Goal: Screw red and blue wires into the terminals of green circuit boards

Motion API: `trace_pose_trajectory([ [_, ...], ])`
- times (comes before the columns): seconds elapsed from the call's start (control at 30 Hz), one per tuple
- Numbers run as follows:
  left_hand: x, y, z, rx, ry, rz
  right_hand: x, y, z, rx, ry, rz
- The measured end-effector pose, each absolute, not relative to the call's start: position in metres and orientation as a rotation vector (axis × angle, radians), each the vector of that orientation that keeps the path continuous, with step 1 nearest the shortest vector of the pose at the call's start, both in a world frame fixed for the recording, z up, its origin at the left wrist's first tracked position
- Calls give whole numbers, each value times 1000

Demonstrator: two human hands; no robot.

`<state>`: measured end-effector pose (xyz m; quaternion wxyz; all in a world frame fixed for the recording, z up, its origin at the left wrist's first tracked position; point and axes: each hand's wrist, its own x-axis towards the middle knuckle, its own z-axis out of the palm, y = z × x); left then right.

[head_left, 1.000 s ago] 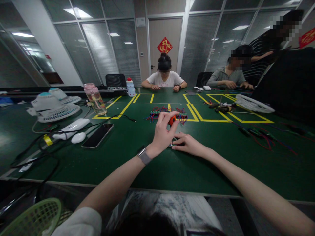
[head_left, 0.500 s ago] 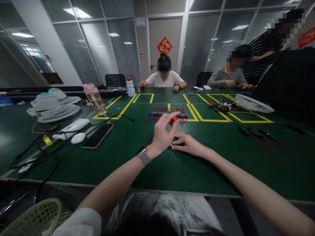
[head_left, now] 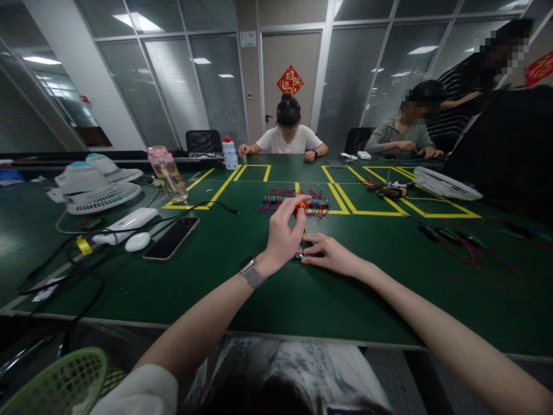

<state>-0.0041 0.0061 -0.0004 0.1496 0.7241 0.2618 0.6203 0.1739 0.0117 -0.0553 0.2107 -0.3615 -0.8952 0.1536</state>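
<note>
"So, where's the orange-handled screwdriver (head_left: 302, 206)?"
"Roughly upright, pinched by the left hand (head_left: 283, 231); above the small part (head_left: 298, 256) the right hand (head_left: 333, 253) grips; probably light, stiff; best held by its handle."

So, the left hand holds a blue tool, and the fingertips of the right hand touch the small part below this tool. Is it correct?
Not quite: the tool in the left hand shows orange, not blue, as the head view makes clear. The right hand does touch the small part below it with its fingertips.
</note>
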Motion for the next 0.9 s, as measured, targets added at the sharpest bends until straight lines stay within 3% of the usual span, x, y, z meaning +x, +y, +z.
trace_pose_trajectory([
  [0.73,-7,5,2,2121,709,1677,168,1,-44,-1040,-2545,148],
  [0.9,-6,4,4,2144,725,1752,166,-3,-43,-1008,-2514,217],
])
